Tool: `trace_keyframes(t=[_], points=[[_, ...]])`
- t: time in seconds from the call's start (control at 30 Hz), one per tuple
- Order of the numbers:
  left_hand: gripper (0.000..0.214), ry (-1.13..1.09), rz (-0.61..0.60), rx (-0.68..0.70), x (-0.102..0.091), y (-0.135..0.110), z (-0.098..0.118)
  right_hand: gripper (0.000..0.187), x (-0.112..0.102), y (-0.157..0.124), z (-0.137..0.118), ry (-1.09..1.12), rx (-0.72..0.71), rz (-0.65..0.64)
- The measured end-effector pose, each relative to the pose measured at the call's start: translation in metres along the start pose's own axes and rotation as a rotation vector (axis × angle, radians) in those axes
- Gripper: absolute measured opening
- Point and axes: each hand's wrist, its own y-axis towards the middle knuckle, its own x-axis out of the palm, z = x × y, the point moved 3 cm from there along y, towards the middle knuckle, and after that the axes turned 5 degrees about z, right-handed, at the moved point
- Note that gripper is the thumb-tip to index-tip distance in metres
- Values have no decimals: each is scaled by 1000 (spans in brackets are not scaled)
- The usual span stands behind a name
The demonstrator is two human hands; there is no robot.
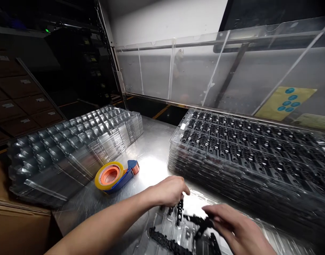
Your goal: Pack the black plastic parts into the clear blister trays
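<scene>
My left hand (171,191) has its fingers closed on the upper end of a narrow black perforated part (180,212), which stands over a clear plastic tray (196,198). To its right, my right hand (235,225) is curled around several black perforated strips (198,222), their ends sticking out toward the left hand. Motion blurs these strips and the fingertips a little. A longer black strip (167,242) lies across the tray at the bottom of the view, apart from both hands. The near part of the tray is cut off by the frame edge.
A tall stack of clear trays filled with black parts (231,141) stands right. On the left are nested clear trays (72,141). A blue tape dispenser with yellow tape (122,180) lies between them on the metal table (149,141). A cardboard box (18,226) sits lower left.
</scene>
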Motion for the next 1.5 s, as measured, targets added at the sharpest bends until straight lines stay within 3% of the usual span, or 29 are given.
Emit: trace_keyframes(t=[0.1, 0.23, 0.4, 0.6, 0.87, 1.07, 1.17, 1.27, 1.33, 1.5], points=[[25, 30, 13, -24, 15, 19, 4, 32, 2, 38, 4, -70, 73, -67], [24, 74, 114, -123, 27, 4, 8, 31, 20, 56, 4, -81, 72, -61], [13, 79, 218, -185, 40, -26, 10, 23, 18, 48, 14, -48, 178, -30], [5, 152, 273, -268, 52, -30, 9, 32, -4, 41, 32, -45, 272, 61], [10, 109, 327, -338, 62, -33, 13, 20, 18, 31, 31, -114, 171, 191], [16, 158, 347, -297, 63, -33, 21, 36, 27, 21, 16, -176, 73, 270], [17, 188, 369, -305, 65, -33, 23, 40, 35, 28, 6, -234, 175, 236], [14, 214, 369, -337, 65, -32, 23, 29, 42, 36, 0, -211, 243, 178], [13, 204, 377, -352, 64, -31, 22, 19, 43, 38, -2, -163, 241, 172], [12, 143, 429, -402, 64, -31, 18, 17, 41, 34, -1, -110, 162, 153]])
